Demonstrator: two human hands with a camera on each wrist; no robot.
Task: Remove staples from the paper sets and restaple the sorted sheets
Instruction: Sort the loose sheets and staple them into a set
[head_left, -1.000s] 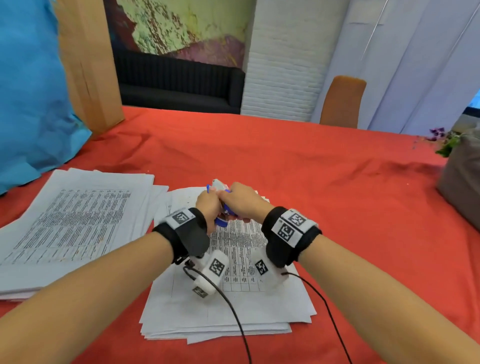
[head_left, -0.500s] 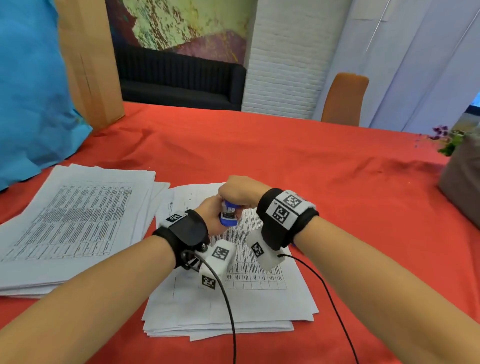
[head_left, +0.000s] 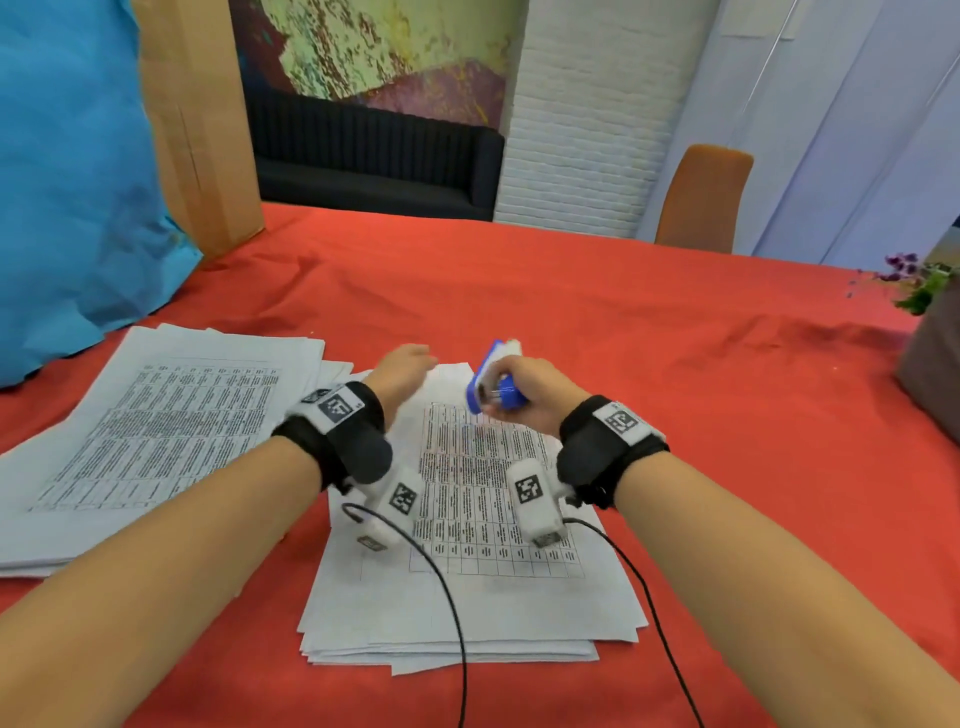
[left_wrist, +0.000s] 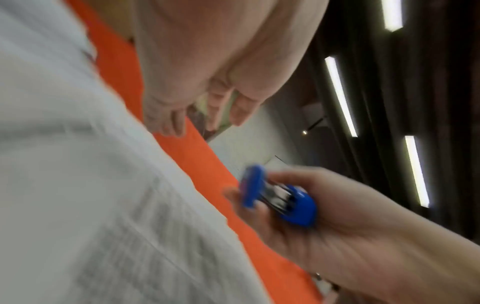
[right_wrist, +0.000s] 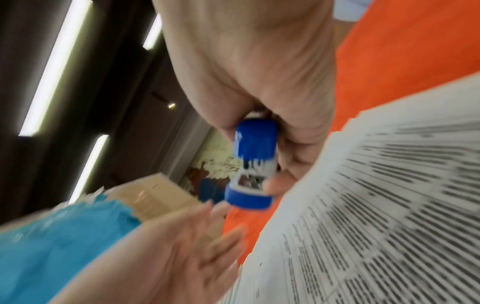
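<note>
Right hand (head_left: 524, 397) fingers curl round blue stapler (head_left: 493, 387) above middle paper stack (head_left: 467, 597), ready to staple; left hand (head_left: 402, 371) beside it, fingers loosely spread.

Both forearms are bare; no sleeves are seen. A black strap is worn round the left wrist (head_left: 332, 431), topped by a white plate printed with a black square marker. A matching black strap with a marked white plate is worn round the right wrist (head_left: 608, 447). Under each strap a white, rounded camera unit is hung, the left one (head_left: 395, 506) and the right one (head_left: 535, 501), each marked with black-and-white square codes. A thin black cable (head_left: 452, 613) is led back from the left unit, and a second black cable (head_left: 654, 613) from the right.
</note>
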